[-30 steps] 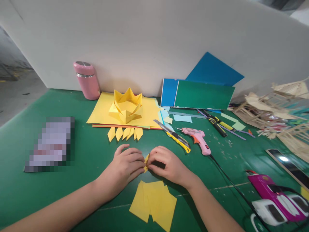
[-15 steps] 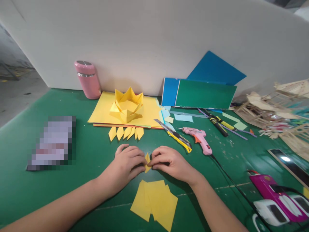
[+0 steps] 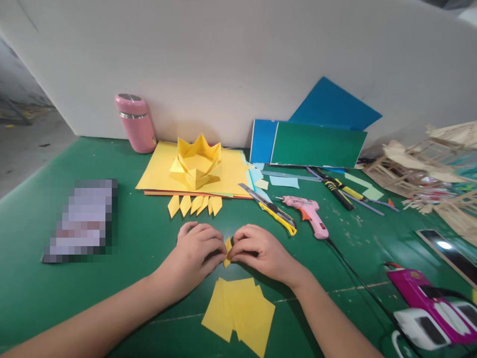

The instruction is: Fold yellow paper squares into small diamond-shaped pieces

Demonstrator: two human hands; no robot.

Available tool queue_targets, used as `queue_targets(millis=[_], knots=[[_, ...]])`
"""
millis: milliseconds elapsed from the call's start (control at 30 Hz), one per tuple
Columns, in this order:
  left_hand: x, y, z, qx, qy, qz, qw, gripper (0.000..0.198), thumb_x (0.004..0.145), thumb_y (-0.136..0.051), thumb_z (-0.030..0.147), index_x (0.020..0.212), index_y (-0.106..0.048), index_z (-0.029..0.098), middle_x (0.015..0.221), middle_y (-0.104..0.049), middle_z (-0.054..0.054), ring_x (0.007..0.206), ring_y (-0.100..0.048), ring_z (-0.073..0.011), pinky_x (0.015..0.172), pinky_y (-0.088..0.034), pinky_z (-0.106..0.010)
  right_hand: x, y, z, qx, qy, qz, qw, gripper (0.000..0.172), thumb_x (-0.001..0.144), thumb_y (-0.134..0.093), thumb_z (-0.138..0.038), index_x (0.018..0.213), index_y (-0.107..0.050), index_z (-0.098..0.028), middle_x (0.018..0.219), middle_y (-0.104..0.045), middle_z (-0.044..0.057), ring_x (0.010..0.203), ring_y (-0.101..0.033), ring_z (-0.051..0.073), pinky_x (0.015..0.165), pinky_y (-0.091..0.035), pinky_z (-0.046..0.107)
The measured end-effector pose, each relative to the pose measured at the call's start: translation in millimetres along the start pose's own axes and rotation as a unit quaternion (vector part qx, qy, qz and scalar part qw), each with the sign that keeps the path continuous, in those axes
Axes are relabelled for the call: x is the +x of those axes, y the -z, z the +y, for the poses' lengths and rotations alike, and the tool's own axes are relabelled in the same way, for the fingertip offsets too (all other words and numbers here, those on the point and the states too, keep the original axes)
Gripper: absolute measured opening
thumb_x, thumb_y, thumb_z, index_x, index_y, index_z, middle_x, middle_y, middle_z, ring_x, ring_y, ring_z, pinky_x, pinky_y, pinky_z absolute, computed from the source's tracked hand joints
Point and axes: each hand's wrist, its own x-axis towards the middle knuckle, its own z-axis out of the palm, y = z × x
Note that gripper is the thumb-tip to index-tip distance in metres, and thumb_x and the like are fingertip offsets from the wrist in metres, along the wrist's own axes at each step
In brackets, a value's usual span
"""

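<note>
A small folded piece of yellow paper, kite-shaped, lies on the green table between my hands. My left hand grips its left edge with curled fingers. From the right, my right hand pinches the other edge; both hands' fingertips partly cover the paper. Just below sit several overlapping yellow paper squares. Above my left hand is a row of folded yellow paper diamonds. Behind them a yellow paper crown-like ring with pointed tips stands on a stack of coloured sheets.
Right of the hands lie a yellow box cutter, a pink glue gun with a cord, and wire cutters. A pink flask stands back left. A power strip, phone and wooden stick model are at right.
My right hand's fingertips have shifted slightly left, closer in on the folded paper. Otherwise the hands and paper stay nearly in place.
</note>
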Motion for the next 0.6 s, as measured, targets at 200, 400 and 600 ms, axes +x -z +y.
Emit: queue_targets(millis=[200, 400, 600], knots=[[0.1, -1.7, 3.2, 0.014, 0.012, 0.006, 1.0, 0.01, 0.087, -0.057, 0.018, 0.08, -0.063, 0.024, 0.088, -0.066, 0.004, 0.089, -0.058, -0.0182, 0.089, -0.029, -0.038, -0.7, 0.2, -0.7, -0.002, -0.006, -0.003, 1.0, 0.017, 0.091, -0.058, -0.022, 0.079, -0.07, -0.02, 0.081, -0.062, 0.003, 0.081, -0.057, 0.016, 0.074, -0.045, 0.03], [-0.6, -3.6, 6.4, 0.014, 0.025, 0.003, 1.0, 0.011, 0.084, -0.058, 0.013, 0.08, -0.061, 0.023, 0.088, -0.064, 0.002, 0.09, -0.057, -0.0197, 0.084, -0.033, -0.038, -0.2, 1.0, -1.3, -0.005, -0.007, -0.001, 1.0, 0.015, 0.09, -0.059, -0.021, 0.079, -0.069, -0.02, 0.081, -0.062, 0.003, 0.08, -0.057, 0.016, 0.073, -0.044, 0.029], [0.8, -4.2, 8.9, 0.014, 0.037, 0.002, 0.999, 0.011, 0.083, -0.056, 0.012, 0.078, -0.057, 0.021, 0.086, -0.063, 0.001, 0.089, -0.057, -0.0201, 0.082, -0.036, -0.038, 0.3, 1.0, -1.2, 0.002, -0.006, -0.003, 1.0, 0.014, 0.089, -0.06, -0.019, 0.079, -0.07, -0.019, 0.081, -0.061, 0.002, 0.079, -0.057, 0.016, 0.073, -0.043, 0.029]])
